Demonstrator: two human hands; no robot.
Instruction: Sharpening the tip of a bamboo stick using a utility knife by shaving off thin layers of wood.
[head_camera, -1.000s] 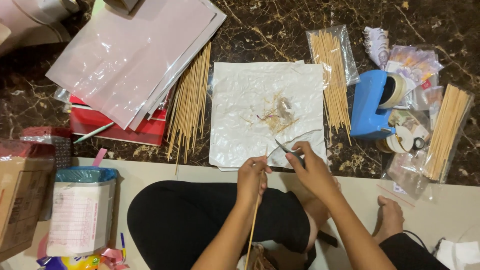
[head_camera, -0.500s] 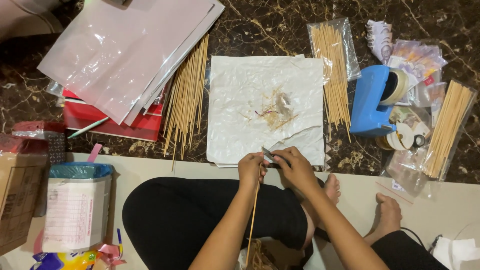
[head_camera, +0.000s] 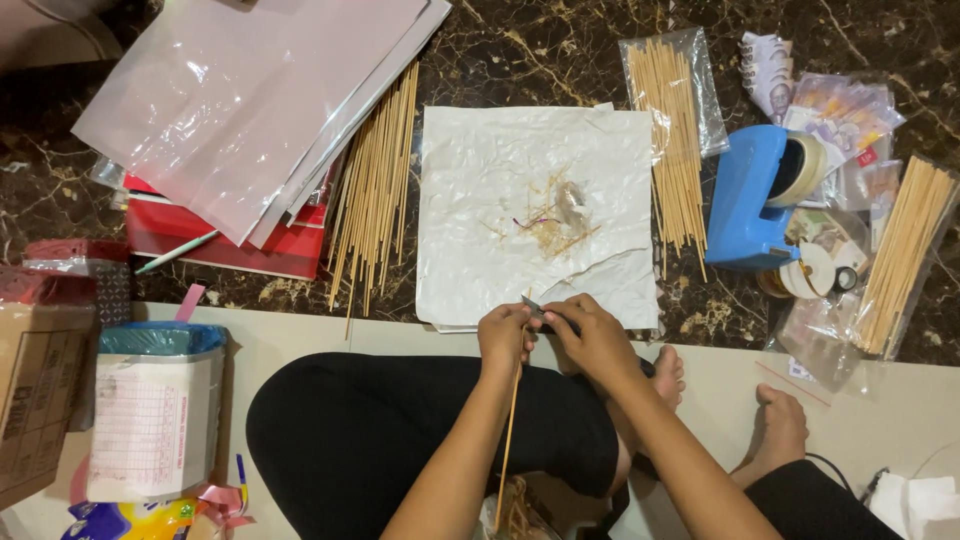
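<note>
My left hand (head_camera: 503, 336) pinches the top of a thin bamboo skewer (head_camera: 510, 440) that runs down toward my lap. My right hand (head_camera: 592, 340) sits right beside it, fingers closed on a small grey blade-like tool (head_camera: 535, 309) whose tip meets the skewer's upper end. Both hands hover over the near edge of a crumpled white sheet (head_camera: 500, 180) with brownish shavings (head_camera: 560, 222) in its middle. I sit cross-legged in black clothing, bare feet to the right.
Loose skewers (head_camera: 375, 190) lie left of the sheet, bagged skewers (head_camera: 675, 130) right of it. A blue tape dispenser (head_camera: 745, 200), tape rolls, another skewer bundle (head_camera: 905, 255) sit far right. Pink plastic sheets (head_camera: 250, 100), a red box, cartons lie left.
Both hands have drawn slightly toward my body and closer together at the skewer's top; the view has shifted a little, and the skewer stays held in my left hand.
</note>
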